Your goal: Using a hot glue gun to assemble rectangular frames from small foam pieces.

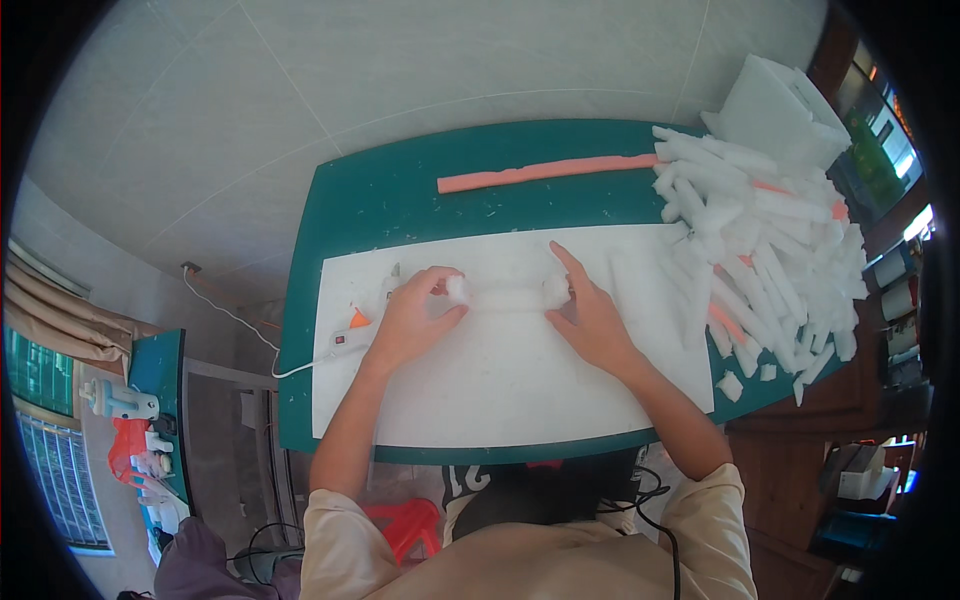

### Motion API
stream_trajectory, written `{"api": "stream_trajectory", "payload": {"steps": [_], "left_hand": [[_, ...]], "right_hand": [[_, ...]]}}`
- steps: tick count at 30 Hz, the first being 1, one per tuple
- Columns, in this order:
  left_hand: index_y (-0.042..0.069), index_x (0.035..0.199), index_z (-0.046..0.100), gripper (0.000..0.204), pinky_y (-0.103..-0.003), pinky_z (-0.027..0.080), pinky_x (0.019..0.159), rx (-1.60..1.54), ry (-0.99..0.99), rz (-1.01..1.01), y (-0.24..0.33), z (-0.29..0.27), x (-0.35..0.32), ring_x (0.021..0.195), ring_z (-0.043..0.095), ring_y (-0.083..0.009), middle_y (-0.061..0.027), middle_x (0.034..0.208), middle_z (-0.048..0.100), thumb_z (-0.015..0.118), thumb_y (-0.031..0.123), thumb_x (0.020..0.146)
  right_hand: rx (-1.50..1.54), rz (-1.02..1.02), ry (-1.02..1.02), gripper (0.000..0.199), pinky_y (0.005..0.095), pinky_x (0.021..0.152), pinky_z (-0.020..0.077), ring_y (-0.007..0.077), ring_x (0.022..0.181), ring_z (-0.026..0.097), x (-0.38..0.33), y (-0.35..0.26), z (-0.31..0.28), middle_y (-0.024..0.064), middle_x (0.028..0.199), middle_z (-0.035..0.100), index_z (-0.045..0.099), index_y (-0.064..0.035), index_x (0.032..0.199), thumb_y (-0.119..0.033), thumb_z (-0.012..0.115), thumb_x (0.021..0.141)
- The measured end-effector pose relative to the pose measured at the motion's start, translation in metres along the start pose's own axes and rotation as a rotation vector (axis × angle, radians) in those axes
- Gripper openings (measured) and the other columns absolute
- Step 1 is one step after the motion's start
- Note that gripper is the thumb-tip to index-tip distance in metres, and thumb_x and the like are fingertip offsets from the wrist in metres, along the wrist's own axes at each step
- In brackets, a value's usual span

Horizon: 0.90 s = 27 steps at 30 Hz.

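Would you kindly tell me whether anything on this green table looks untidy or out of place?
Yes: white foam strips lie in a jumbled heap at its right end, pink strips mixed in, and small white scraps lie loose nearby.

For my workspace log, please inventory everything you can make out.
Table: 1, green, centre
Board: 1, white, on table
Held foam: count unclear, white, over board
Long strip: 1, pink, table's far side
Foam heap: uncounted, white and pink, table's right
Foam block: 1, white, behind heap
Power strip: 1, white, board's left
Pointed piece: 1, orange, beside power strip
Stool: 1, red, below table
Side table: 1, green, far left
Machine: 1, pale blue, by side table
Bag: 1, red, by side table
Curtain: 1, beige, far left
Cable: uncounted, black, lower edge
Left hand: 1, bare, over board
Right hand: 1, bare, over board
Sleeves: 2, beige, lower edge
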<state>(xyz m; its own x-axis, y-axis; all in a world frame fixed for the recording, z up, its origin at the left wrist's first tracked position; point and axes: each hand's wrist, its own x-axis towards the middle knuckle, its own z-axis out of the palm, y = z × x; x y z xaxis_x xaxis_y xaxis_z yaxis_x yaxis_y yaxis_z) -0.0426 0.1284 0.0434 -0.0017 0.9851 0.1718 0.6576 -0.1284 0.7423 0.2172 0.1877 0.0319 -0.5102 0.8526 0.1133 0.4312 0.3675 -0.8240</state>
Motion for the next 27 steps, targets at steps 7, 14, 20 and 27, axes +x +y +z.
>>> {"api": "stream_trajectory", "payload": {"steps": [7,14,20,27], "left_hand": [[0.006,0.112,0.060,0.037,-0.035,0.050,0.088,-0.003,-0.002,0.019,0.0011,0.0012,0.0000,0.097,0.064,-0.0255,-0.0120,0.106,0.066,0.074,0.010,0.078],[0.005,0.111,0.060,0.036,-0.035,0.050,0.087,0.001,-0.012,0.025,0.0021,0.0021,-0.0004,0.096,0.064,-0.0247,-0.0117,0.105,0.065,0.074,0.009,0.078],[0.006,0.111,0.061,0.037,-0.035,0.049,0.083,0.045,-0.007,0.042,0.0023,0.0038,0.0008,0.093,0.063,-0.0246,-0.0121,0.101,0.064,0.074,0.008,0.077],[0.007,0.112,0.061,0.036,-0.036,0.049,0.081,0.085,0.002,0.065,0.0014,0.0036,0.0016,0.091,0.062,-0.0256,-0.0123,0.098,0.063,0.073,0.009,0.078]], "right_hand": [[-0.026,0.026,-0.016,0.081,0.0396,0.095,0.0451,0.0389,0.104,0.057,0.0010,0.0044,0.0005,0.0227,0.119,0.059,0.029,-0.0180,0.152,0.000,0.067,0.082],[-0.023,0.026,-0.025,0.079,0.0391,0.095,0.0451,0.0389,0.103,0.056,0.0011,0.0015,-0.0014,0.0228,0.118,0.059,0.032,-0.0162,0.150,0.001,0.067,0.082],[-0.015,-0.001,-0.008,0.079,0.0389,0.093,0.0452,0.0381,0.101,0.056,0.0010,0.0049,-0.0003,0.0229,0.114,0.059,0.033,-0.0165,0.150,0.001,0.068,0.081],[-0.027,-0.073,-0.001,0.080,0.0412,0.085,0.0443,0.0360,0.090,0.055,0.0014,0.0089,0.0011,0.0188,0.094,0.056,0.030,-0.0153,0.151,0.002,0.066,0.082]]}}
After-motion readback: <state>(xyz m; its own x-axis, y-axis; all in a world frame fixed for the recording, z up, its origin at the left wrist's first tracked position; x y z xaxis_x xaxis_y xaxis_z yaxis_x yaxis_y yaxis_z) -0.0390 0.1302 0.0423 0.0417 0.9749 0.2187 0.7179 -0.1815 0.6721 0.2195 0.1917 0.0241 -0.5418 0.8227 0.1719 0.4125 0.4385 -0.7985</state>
